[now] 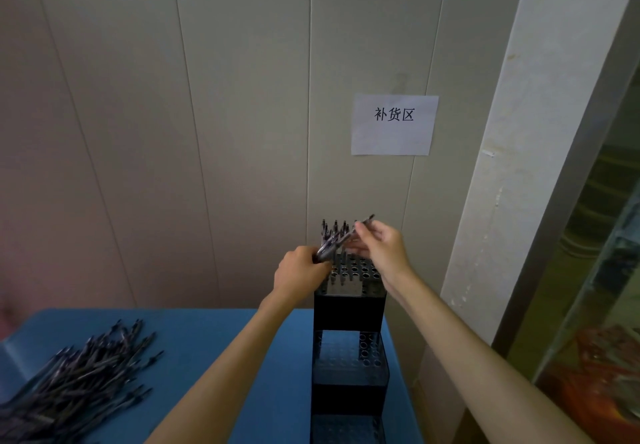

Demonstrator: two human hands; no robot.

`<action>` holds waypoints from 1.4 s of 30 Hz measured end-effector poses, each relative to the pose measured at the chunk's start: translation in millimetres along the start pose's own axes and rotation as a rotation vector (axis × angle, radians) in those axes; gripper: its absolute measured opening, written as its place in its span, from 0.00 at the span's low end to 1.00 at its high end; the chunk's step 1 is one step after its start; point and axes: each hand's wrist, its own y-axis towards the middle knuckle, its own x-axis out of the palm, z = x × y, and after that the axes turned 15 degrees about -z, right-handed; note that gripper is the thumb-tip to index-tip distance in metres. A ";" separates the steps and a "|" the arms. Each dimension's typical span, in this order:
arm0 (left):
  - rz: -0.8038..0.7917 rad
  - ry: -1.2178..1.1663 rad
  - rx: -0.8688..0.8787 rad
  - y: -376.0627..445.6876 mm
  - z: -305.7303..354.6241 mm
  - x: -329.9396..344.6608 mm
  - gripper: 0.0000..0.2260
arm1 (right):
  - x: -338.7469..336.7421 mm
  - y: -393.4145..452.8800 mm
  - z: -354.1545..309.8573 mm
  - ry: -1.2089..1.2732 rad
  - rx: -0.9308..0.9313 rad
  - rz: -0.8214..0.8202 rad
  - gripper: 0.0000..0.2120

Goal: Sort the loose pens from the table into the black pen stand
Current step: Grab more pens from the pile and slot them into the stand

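**Two hands at the top of a tiered black pen stand**

Two bare arms reach forward over a blue table [214,339] towards a tall black pen stand [349,308] that steps up in tiers, its top surfaces dotted with round holes. The left hand [300,275] is curled around a small bundle of dark pens [330,247], which fan upward and to the right over the top tier. The right hand [381,247] pinches a single pen [362,225] between thumb and fingertips, held at a slant just above the top tier. A few pens [334,227] already stand upright in the back row of holes. A large heap of loose dark pens [69,395] lies at the table's left edge, well apart from the stand. On the pale panelled wall behind hangs a white paper sign [394,125] with printed Chinese characters.
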 end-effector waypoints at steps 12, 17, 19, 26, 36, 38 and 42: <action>0.082 0.056 0.035 -11.0 -5.0 -5.3 0.13 | -23.0 15.8 1.3 -0.707 -0.174 0.081 0.05; 0.091 0.065 0.057 -13.1 -2.5 -8.4 0.12 | -18.6 17.3 9.2 -0.789 -0.172 0.059 0.06; 0.085 0.055 0.057 -12.7 -4.0 -8.6 0.12 | -18.4 17.4 12.4 -0.838 -0.141 0.046 0.08; 0.042 0.039 0.038 -11.8 -9.7 -5.0 0.12 | -16.8 9.5 25.5 -0.963 0.017 -0.024 0.10; 0.025 0.027 0.037 -7.2 -4.4 -2.2 0.09 | -16.2 -2.5 6.6 -0.421 0.127 -0.074 0.03; 0.026 0.030 0.047 -4.4 -0.8 -0.9 0.08 | -10.5 -8.5 -0.1 -0.226 0.155 -0.197 0.06; 0.019 0.082 0.089 -2.5 9.5 2.9 0.10 | -3.9 -15.2 -0.6 -0.102 0.138 -0.248 0.09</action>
